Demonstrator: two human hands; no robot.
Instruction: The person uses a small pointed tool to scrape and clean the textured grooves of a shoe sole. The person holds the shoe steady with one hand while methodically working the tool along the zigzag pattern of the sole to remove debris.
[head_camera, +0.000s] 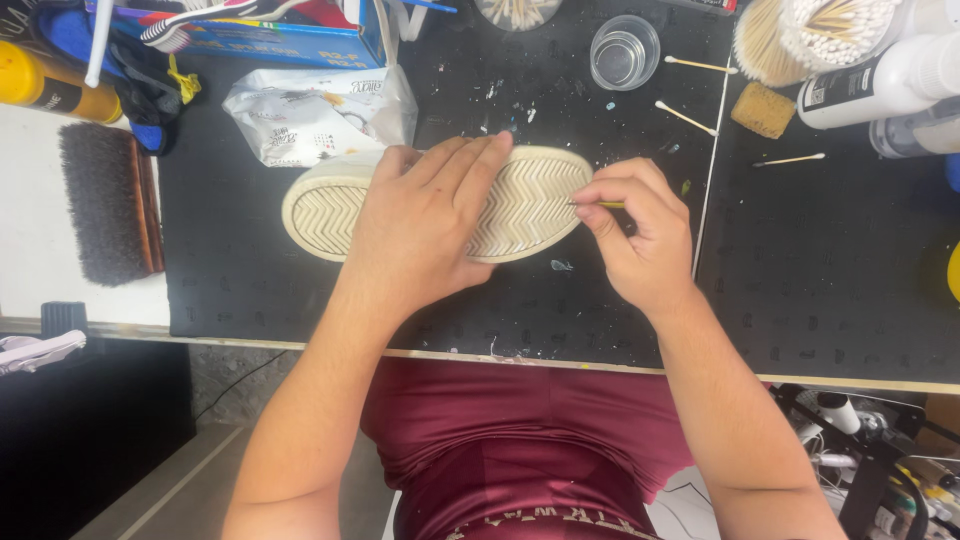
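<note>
Lying sole-up on the black mat (250, 280), a pale shoe (530, 200) runs its long axis left to right across the view, tilted a little so that the right end sits slightly higher in the frame than the left; which end is toe and which heel I cannot say for sure, as the middle is covered. The sole shows a cream zigzag tread inside a smooth raised rim. The left hand (425, 225) lies flat across the middle of the sole, palm down, fingers stretched out and spread towards the far edge — pressing on the shoe rather than closing round it. The right hand (640, 235) is at the shoe's right end, fingers curled and pinched on a thin yellowish stick (598, 204), whose tip touches the tread just inside the rim. Behind the shoe, touching its far side, lies a crumpled white paper bag (310, 115). Further back stand a clear plastic cup (624, 52) and a tub of cotton swabs (835, 30) — loose swabs (686, 118) lie near it on the mat. A dark bristle brush (105, 200) lies well to the left, off the mat.
</note>
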